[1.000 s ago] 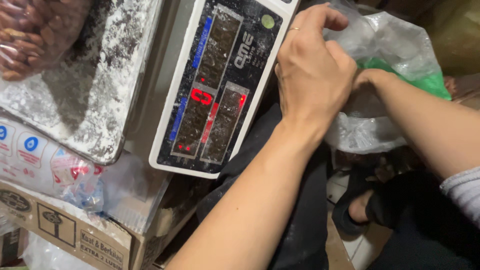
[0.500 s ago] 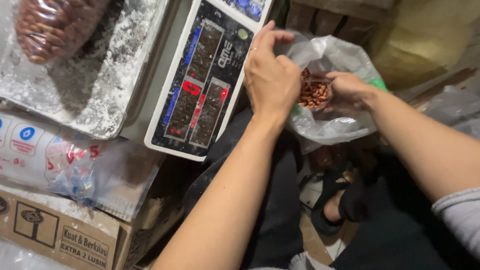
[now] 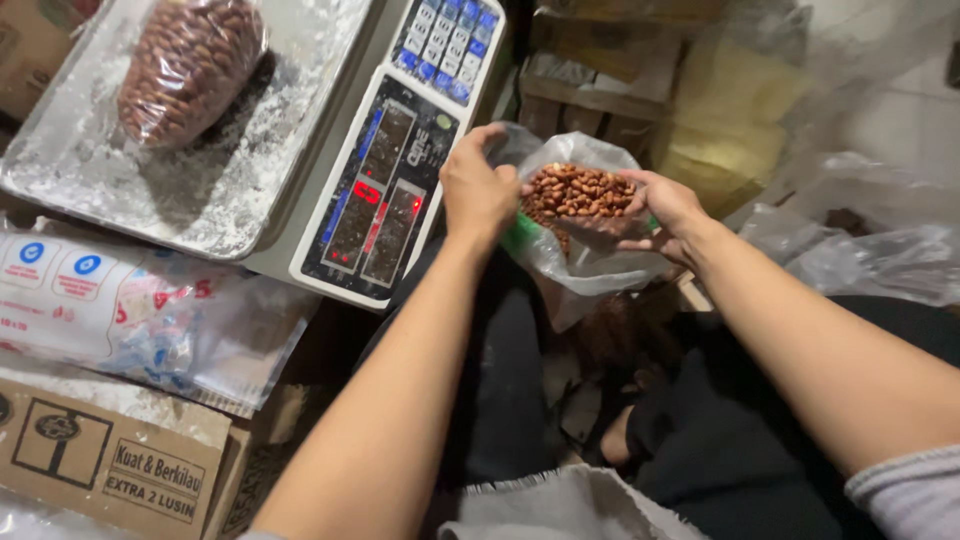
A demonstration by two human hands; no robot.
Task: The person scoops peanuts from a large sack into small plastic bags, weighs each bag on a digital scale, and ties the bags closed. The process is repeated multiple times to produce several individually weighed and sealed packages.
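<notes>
Beside the scale [image 3: 390, 170]: both hands hold a clear bag [image 3: 585, 245] of peanuts [image 3: 578, 192].
Left hand [image 3: 480, 190]: pinching the bag's rim, keeping its mouth wide.
Right hand [image 3: 668, 208]: fingers closed on the opposite rim.
Tray [image 3: 110, 190]: filled bag [image 3: 190, 65] resting for weighing.

Digital scale [image 3: 385, 170] at 11 o'clock, grey body w/ dark display panel, red digits lit, blue/white keypad [image 3: 447, 40] at its 12 o'clock end. Steel weighing tray [image 3: 190, 195] at 10 o'clock, dusted white; clear sealed bag of brown nuts [image 3: 190, 70] lying on it. Stack of printed plastic packs [image 3: 120, 310] at 9 o'clock, just below tray. Cardboard box [image 3: 110, 465] at 8 o'clock. Loose clear plastic sheets [image 3: 860, 250] at 3 o'clock.
</notes>
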